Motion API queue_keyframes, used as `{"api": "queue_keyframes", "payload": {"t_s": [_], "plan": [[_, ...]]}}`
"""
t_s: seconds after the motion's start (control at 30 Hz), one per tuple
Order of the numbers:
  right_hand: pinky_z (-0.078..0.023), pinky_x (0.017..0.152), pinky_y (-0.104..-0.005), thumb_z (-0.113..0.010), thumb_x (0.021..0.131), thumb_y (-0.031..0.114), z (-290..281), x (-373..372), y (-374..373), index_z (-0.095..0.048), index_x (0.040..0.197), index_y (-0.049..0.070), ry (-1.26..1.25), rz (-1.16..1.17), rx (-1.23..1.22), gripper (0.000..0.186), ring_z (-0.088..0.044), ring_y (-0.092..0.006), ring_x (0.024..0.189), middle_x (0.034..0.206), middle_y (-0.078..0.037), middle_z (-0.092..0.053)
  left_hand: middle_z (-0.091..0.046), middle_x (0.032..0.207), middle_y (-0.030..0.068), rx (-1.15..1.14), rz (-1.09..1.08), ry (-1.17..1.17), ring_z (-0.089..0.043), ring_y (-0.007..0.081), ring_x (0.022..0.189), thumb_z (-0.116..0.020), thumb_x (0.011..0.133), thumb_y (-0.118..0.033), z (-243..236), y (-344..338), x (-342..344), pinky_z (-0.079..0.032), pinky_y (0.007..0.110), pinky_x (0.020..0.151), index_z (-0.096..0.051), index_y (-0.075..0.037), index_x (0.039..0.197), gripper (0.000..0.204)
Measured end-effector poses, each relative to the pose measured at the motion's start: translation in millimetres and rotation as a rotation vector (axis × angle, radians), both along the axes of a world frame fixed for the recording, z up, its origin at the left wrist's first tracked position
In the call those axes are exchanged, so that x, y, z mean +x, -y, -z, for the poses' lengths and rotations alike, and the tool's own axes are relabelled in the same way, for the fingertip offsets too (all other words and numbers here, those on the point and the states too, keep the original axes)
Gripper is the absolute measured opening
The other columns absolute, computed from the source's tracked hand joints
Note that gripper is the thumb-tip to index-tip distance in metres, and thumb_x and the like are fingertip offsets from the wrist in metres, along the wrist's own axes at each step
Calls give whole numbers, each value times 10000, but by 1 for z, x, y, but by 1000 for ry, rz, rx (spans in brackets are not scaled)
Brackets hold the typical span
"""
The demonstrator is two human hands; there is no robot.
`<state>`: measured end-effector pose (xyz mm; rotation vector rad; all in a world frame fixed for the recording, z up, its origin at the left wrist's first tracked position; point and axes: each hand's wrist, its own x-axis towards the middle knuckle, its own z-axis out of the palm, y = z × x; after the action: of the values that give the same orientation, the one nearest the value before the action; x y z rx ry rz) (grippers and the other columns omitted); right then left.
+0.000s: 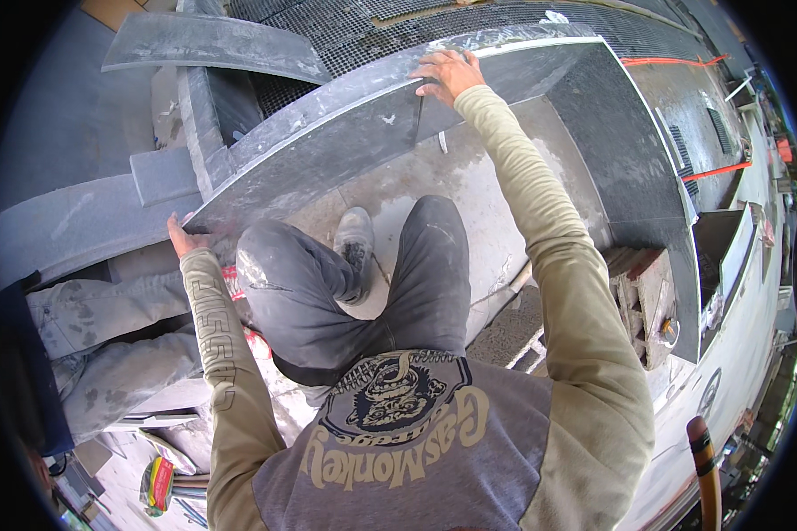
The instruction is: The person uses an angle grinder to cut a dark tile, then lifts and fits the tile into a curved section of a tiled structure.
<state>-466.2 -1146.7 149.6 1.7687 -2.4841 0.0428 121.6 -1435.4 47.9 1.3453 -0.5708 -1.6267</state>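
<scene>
A long dark grey stone slab (314,159) stands on edge in front of my knees, with a pale line along its upper rim. At its left end my left hand (188,237) grips the lower corner. My right hand (450,78) lies over the upper rim with its fingers bent across it, beside a vertical seam in the slab's face. Another dark grey slab (615,133) joins the far right end and runs back toward me. The undersides of both hands are hidden.
A curved grey slab (212,44) rests across a grey upright at the far left. Another person's dusty trouser legs (106,319) are close on my left. Broken blocks (638,301) sit by the right slab. Black grating (363,44) lies beyond, and a wooden handle (705,469) rises at lower right.
</scene>
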Motion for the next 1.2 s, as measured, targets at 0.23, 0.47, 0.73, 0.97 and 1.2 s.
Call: {"api": "queue_keyframes", "payload": {"t_s": [0.23, 0.47, 0.73, 0.97, 1.2], "plan": [[-224, 1266, -557, -711, 912, 545, -11, -2, 16, -633, 1400, 448, 127, 28, -29, 504, -452, -259, 1470, 1532, 28, -574, -587, 1310, 203, -8, 50, 199, -573, 419, 1192, -620, 880, -440, -14, 21, 16, -410, 718, 1003, -575, -44, 1283, 566], [-251, 1226, -641, -698, 931, 565, -6, -13, 12, -662, 1354, 476, 7, 16, 99, 434, -487, -294, 1432, 1443, 10, -621, -572, 1356, 209, 198, -13, 224, -549, 434, 1256, -570, 899, -314, -53, -15, -38, -394, 756, 1057, -599, 4, 1227, 458], [-210, 1151, -802, -652, 929, 627, -9, 14, 25, -636, 1371, 484, -52, 39, 151, 465, -455, -295, 1462, 1513, 92, -558, -502, 1440, 223, 154, -70, 152, -452, 470, 1358, -546, 917, -285, -50, -13, -33, -345, 790, 1070, -527, 4, 1322, 498], [-223, 1139, -830, -649, 963, 549, -7, 15, 23, -630, 1395, 440, -52, 5, 184, 446, -453, -266, 1466, 1535, 96, -550, -423, 1460, 207, 10, -59, 109, -440, 504, 1342, -619, 874, -388, -46, -27, -28, -277, 851, 1047, -483, -68, 1345, 586], [-236, 1165, -810, -683, 944, 555, -1, 6, 27, -645, 1379, 421, -97, -9, 164, 456, -512, -239, 1422, 1481, 74, -594, -443, 1429, 201, -114, 44, 8, -439, 501, 1337, -701, 830, -436, -33, -36, -21, -299, 872, 987, -501, -83, 1358, 666]]}}
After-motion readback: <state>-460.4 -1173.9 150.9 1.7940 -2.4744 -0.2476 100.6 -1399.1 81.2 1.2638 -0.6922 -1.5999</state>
